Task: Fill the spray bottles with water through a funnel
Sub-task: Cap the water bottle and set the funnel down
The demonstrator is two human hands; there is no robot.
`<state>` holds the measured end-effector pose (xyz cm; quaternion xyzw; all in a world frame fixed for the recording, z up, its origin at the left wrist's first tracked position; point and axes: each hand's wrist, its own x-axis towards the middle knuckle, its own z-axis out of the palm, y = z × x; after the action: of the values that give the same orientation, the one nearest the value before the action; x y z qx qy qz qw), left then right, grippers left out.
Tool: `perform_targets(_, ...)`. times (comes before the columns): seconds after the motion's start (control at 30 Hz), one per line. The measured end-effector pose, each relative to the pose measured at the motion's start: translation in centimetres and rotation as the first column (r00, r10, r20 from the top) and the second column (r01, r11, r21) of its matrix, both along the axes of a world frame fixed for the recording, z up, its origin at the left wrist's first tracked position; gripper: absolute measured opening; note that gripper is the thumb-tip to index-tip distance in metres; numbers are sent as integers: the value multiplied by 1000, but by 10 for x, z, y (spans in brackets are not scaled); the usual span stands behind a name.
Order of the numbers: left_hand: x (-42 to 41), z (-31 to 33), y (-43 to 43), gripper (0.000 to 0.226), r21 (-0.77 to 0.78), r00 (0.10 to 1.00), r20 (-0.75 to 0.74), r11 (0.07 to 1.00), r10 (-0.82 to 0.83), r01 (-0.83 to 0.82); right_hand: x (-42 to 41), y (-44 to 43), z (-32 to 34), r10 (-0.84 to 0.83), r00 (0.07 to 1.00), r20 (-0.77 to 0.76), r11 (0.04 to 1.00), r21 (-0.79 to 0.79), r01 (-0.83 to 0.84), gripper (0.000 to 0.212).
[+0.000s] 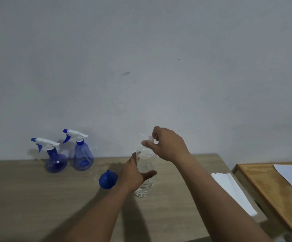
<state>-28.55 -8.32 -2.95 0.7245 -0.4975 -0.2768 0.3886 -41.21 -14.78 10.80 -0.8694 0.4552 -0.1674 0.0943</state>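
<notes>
Clear water bottle (pixel 144 180) standing upright on the wooden table (pixel 37 198), roughly mid-table, gripped round its middle by the left hand (pixel 134 173). Right hand (pixel 168 145) up at the bottle's neck, thumb and fingers pinched on a small white cap (pixel 151 138); blurry there, so can't tell whether the cap is on or off. Blue funnel (pixel 107 179) lying wide end down just left of the bottle, close to the left wrist. Two blue spray bottles (pixel 83 159) (pixel 55 160) with white trigger heads farther left of the bottle, back near the wall, side by side, both looking pretty much empty. White paper sheets (pixel 234 191) well right of the bottle at the table's edge.
</notes>
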Motion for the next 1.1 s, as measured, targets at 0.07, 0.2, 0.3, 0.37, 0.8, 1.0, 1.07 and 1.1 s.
perform_targets(0.07,0,1,0,109,0,1000,-6,1000,1,-1,1,1,-1,46,999,23,999,24,-46,36)
perform_targets(0.2,-1,-1,0,108,-2,1000,0,1000,9,-9,3,-2,0,78,996,45,991,109,-83,24)
perform_targets(0.3,-3,-1,1,107,-10,1000,16,1000,16,-16,4,-3,-3,36,997,68,991,130,-44,22)
perform_targets(0.37,-5,-2,2,105,-18,1000,12,1000,13,-13,5,-1,-7,-21,994,103,991,131,7,28)
perform_targets(0.8,-10,-3,4,105,-56,999,-21,997,45,-46,1,1,-21,8,971,239,992,122,-38,22)
perform_targets(1.0,-7,-7,3,108,-40,998,-15,997,60,-60,4,2,-23,-47,950,309,984,176,-9,38)
perform_targets(1.07,-7,-6,4,109,-45,998,-24,997,55,-56,2,5,-29,-43,921,388,978,206,-41,39)
perform_targets(1.1,-7,-5,4,109,-51,998,-23,997,56,-57,-1,7,-34,-46,901,431,971,230,-60,44)
